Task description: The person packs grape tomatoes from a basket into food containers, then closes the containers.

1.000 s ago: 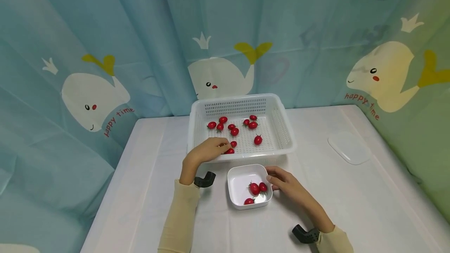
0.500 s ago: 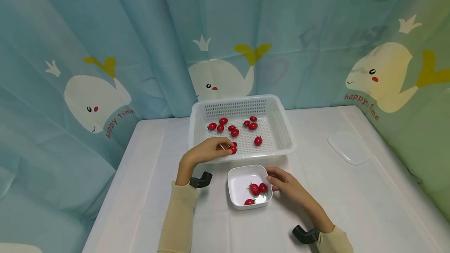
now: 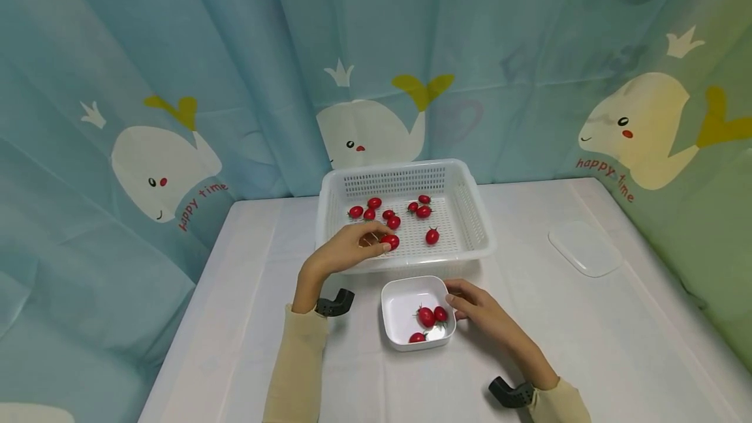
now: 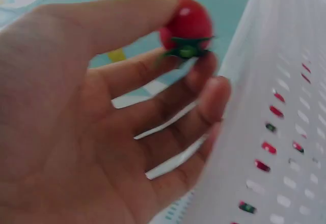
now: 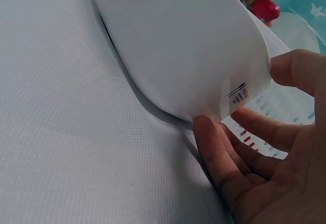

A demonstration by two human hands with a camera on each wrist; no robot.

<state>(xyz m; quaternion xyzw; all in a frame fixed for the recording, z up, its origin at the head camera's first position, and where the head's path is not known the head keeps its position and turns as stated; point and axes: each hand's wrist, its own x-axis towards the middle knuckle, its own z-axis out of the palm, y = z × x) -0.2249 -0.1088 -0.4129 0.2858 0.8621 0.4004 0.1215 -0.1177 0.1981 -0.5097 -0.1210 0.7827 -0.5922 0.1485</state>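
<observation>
My left hand (image 3: 345, 250) is over the front left part of the white slotted basket (image 3: 483, 240), pinching a red cherry tomato (image 4: 189, 24) between thumb and fingertips. The tomato's green stem end points down toward the palm in the left wrist view. Several other cherry tomatoes (image 3: 423, 212) lie on the basket floor. My right hand (image 3: 483, 311) holds the right side of a small white square box (image 3: 402, 309); in the right wrist view its thumb is at the rim and its fingers lie against the outer wall (image 5: 188, 46). Cherry tomatoes (image 3: 425, 317) rest inside the box.
A clear, rounded lid (image 3: 584, 250) lies on the right of the white-covered table (image 3: 247, 318). A blue curtain (image 3: 499, 116) with printed whales hangs right behind the basket. The box stands just in front of the basket.
My left hand has picked up a cherry tomato from the basket's front left and raised it slightly. My right hand and the box stay in place.
</observation>
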